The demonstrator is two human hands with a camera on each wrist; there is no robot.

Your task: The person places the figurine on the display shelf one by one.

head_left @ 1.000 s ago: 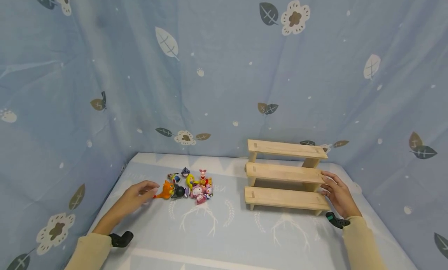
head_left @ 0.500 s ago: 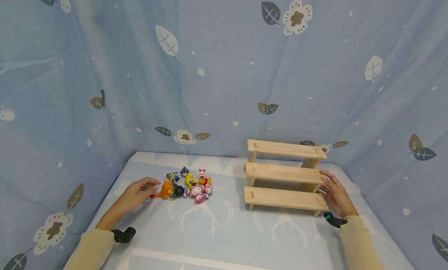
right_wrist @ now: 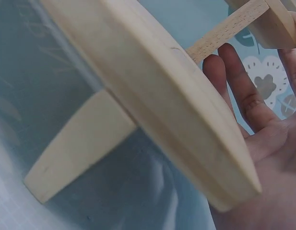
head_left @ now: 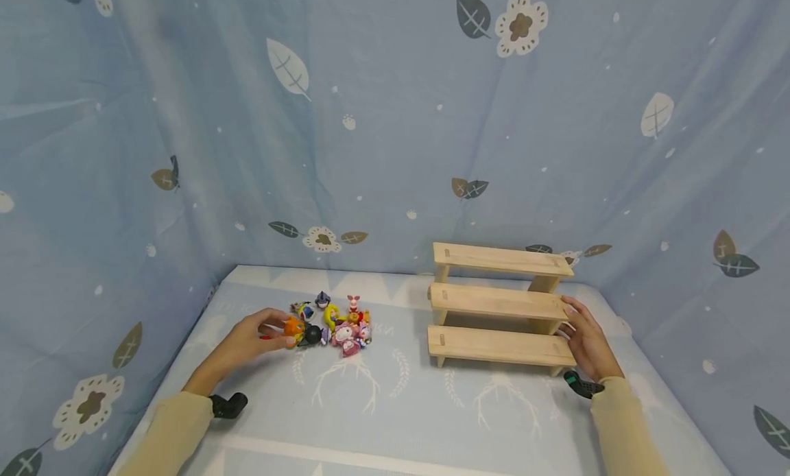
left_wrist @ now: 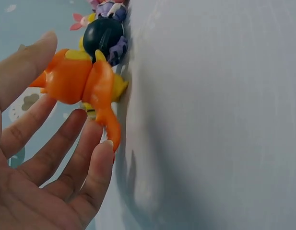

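Note:
In the head view my left hand (head_left: 249, 335) has its thumb and fingers about an orange tailed toy figurine (head_left: 293, 330) at the left of a cluster of toys. Seen from the left wrist, the thumb lies along one side of the orange figurine (left_wrist: 71, 79) and the fingertips reach its lower body and tail. My right hand (head_left: 586, 339) holds the right end of a three-step wooden display stand (head_left: 494, 301) at the middle step. In the right wrist view, the stand's bottom step (right_wrist: 157, 96) hides part of that hand's fingers.
Beside the orange figurine are a round black toy (head_left: 313, 334), a pink figurine (head_left: 347, 335), a yellow-haired figurine (head_left: 332, 316) and several more small toys. A light blue patterned cloth covers the table (head_left: 370, 414). Blue printed curtain (head_left: 395, 153) hangs behind and at the sides.
My left hand has moved right and closed in around the orange figurine, with its thumb now in front of it. The right hand stays at the stand's end.

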